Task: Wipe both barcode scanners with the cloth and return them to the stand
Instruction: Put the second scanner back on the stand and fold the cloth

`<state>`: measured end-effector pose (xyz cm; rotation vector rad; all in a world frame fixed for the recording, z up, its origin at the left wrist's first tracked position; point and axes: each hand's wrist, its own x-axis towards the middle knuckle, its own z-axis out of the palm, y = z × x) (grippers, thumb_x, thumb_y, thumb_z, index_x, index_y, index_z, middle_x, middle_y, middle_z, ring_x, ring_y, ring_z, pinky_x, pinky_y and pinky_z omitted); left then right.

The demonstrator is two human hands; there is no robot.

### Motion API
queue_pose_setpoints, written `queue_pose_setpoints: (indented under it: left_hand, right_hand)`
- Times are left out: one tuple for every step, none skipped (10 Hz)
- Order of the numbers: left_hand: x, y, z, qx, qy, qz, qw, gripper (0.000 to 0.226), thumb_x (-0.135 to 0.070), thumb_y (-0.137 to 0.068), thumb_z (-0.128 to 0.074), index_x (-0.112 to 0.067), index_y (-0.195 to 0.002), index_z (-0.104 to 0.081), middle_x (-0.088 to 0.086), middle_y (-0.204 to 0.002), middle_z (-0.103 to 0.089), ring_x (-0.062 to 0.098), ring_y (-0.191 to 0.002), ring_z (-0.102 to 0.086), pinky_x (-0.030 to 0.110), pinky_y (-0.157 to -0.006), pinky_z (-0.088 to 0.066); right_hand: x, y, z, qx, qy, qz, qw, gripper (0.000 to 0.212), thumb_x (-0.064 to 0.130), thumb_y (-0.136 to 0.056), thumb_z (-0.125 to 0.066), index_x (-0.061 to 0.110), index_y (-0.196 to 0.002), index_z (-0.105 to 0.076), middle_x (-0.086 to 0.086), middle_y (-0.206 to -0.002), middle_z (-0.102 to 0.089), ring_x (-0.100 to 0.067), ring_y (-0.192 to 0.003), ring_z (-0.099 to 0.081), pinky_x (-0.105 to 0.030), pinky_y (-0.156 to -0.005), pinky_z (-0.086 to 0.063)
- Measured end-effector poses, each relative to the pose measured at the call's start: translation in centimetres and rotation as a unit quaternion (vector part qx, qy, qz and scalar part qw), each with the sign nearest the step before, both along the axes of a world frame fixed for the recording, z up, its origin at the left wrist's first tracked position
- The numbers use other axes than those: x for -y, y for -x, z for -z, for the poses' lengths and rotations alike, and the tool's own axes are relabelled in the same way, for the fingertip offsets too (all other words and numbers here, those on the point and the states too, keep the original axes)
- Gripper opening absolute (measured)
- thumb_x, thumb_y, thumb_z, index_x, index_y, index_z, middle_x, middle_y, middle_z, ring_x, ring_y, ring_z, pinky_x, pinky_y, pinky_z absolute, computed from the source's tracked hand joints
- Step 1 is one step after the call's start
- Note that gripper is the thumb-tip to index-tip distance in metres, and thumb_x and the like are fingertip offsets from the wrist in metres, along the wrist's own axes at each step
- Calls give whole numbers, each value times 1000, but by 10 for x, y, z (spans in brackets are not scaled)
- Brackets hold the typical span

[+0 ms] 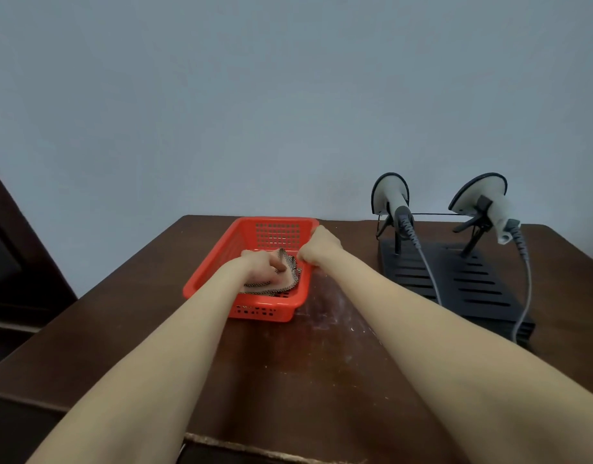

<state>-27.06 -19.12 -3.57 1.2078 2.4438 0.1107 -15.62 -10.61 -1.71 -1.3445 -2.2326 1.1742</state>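
Behind everything rises a plain grey-blue wall [254, 95], and in front of it stands a dark brown wooden table [288, 363], its top scuffed with pale marks near the middle. Both scanners sit on the stand [455, 283] at the right of the table: the left scanner [393, 200] and the right scanner [482, 199] each rest tilted on a thin black prop, wide heads up and toward the wall, handles sloping down toward the viewer. A grey cable [429, 272] trails from the left one across the slotted black base, and a second cable [526, 286] drops from the right one over the base's near end.

Well apart from them, left of centre, the cloth [288, 272] lies inside a red basket [218, 266], a rumpled checked piece with a pale underside showing. The left hand [258, 266] is down in the basket, fingers curled closed on the cloth and pressing part of it against the basket floor. The right hand [318, 246] is closed around the basket's right rim near the far corner, just beside the cloth's raised edge; whether it also pinches the cloth cannot be told. Both bare forearms reach in from the bottom of the view.

At the far left a dark piece of furniture [17, 249] stands beside the table.
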Motion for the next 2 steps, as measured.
queue_pose_setpoints:
  left_hand:
    - [-5, -1, 1, 3, 2, 0, 1000, 47, -33, -90, -52, -42, -136, -46, 14, -150, -32, 30, -140, -20, 48, -113, -27]
    - [-12, -14, -10, -4, -92, -8, 996, 43, -26, -91, -56, -23, -134, -53, 7, -144, -48, 26, -134, -39, 40, -110, -34]
  right_hand:
    - [-4, -3, 0, -15, -9, -3, 1000, 64, 7, -81, -58, 15, -141, -36, -13, -128, -54, -31, -106, -61, -40, -86, -55]
    - [-10, -10, -6, -9, -42, -14, 999, 57, 14, -83, -63, 13, -137, -43, -12, -131, -53, -29, -107, -61, -36, -84, -53]
